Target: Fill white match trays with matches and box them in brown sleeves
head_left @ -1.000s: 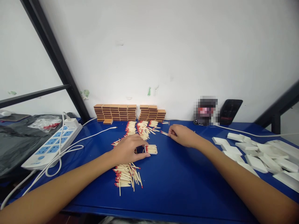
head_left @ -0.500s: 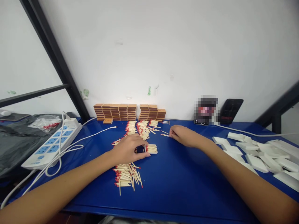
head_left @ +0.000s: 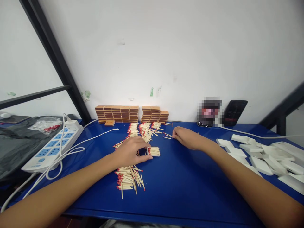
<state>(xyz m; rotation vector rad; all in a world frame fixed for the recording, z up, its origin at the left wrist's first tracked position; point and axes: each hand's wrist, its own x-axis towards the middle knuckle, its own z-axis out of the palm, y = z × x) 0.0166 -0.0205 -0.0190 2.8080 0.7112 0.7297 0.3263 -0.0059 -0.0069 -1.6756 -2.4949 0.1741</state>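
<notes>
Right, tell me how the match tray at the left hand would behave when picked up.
The tray is probably light for its size, being small and filled with thin wooden matches. Its visible top is open, so tilting would likely spill them. Its walls look thin, so they might buckle if squeezed hard.

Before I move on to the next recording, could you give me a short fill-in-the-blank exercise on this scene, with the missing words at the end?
The left hand grips a white tray of matches whose heads are ____. The right hand is beside loose matches on a tabletop coloured ____. Brown matchboxes are stacked in front of the white ____. A pile of small white pieces lies toward the table's ____ side.

Missing words: red; blue; wall; right.
</notes>
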